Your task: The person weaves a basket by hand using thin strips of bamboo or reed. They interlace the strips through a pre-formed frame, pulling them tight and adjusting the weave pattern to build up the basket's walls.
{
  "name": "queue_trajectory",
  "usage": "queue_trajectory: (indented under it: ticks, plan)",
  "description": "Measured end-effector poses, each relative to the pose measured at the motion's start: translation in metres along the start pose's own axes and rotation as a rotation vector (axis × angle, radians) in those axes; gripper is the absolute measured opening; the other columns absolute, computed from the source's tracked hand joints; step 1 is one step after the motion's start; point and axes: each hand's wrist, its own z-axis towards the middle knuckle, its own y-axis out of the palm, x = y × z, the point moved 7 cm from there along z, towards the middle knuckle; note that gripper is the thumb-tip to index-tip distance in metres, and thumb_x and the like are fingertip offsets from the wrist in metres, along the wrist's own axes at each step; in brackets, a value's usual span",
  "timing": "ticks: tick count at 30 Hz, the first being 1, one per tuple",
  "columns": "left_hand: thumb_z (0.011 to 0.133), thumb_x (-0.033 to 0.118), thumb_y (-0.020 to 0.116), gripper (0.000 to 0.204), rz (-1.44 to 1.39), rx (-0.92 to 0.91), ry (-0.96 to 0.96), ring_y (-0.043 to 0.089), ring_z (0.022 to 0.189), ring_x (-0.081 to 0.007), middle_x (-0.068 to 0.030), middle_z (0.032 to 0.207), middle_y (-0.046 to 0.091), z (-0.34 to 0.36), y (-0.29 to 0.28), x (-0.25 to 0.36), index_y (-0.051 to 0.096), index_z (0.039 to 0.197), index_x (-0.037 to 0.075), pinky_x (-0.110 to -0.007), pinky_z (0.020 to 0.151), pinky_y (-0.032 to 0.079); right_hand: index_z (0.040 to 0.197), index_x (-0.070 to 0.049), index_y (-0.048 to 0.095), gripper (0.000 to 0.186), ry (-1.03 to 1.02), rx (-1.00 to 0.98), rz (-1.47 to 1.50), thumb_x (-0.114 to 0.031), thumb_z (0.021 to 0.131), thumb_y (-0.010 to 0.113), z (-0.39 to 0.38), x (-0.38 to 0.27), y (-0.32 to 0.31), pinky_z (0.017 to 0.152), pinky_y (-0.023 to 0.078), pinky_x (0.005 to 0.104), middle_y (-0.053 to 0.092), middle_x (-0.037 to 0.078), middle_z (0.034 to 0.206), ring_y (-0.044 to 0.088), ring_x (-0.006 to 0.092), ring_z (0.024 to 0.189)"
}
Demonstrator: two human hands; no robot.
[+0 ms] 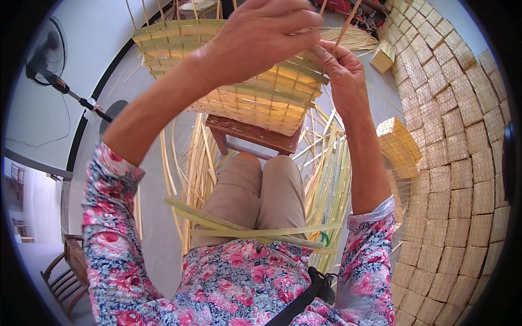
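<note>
A half-woven bamboo basket (261, 103) lies tilted on a low wooden stool (250, 133) before my knees, with upright strips standing out of its far rim. At its right corner my right hand (346, 73) is closed, thumb and fingers pinching a bamboo strip at the edge. My left hand (266, 35) reaches across above the basket to the same corner, its fingers curled together close to my right fingertips. What those left fingers hold, if anything, is hidden. Several flat green bamboo strips (255, 232) lie crosswise over my lap.
Loose bamboo strips cover the floor left (198, 163) and right (329, 168) of my legs. Stacked woven baskets (451, 163) form a wall at right, with a single basket (399, 142) before it. A fan (49, 54) and a wooden chair (70, 266) stand at left.
</note>
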Motion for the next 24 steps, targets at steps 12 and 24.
queue_trajectory:
  ticks: [12,24]
  plan:
    - [0.078,0.016,0.073,0.017,-0.088,-0.346,0.641,0.060,0.092,-0.0207,-0.0035,0.089,0.062,0.033,0.053,-0.004,0.064,0.090,0.008,-0.039,0.096,0.046,0.095,0.001,0.070,0.010,-0.087,0.098,0.086,-0.009,0.093,0.070,0.006,0.011,-0.004,0.061,0.046,0.0187,0.067,-0.001,0.081,0.057,0.0025,0.071]
    - [0.073,0.015,0.074,0.015,0.141,-0.440,0.429,0.056,0.072,-0.0176,0.0004,0.069,0.054,0.030,0.066,0.001,0.063,0.083,0.011,-0.037,0.086,0.041,0.085,0.000,0.070,0.007,-0.172,0.244,-0.074,-0.005,0.090,0.067,0.012,0.012,-0.004,0.056,0.040,0.0209,0.063,-0.006,0.073,0.051,0.0002,0.068]
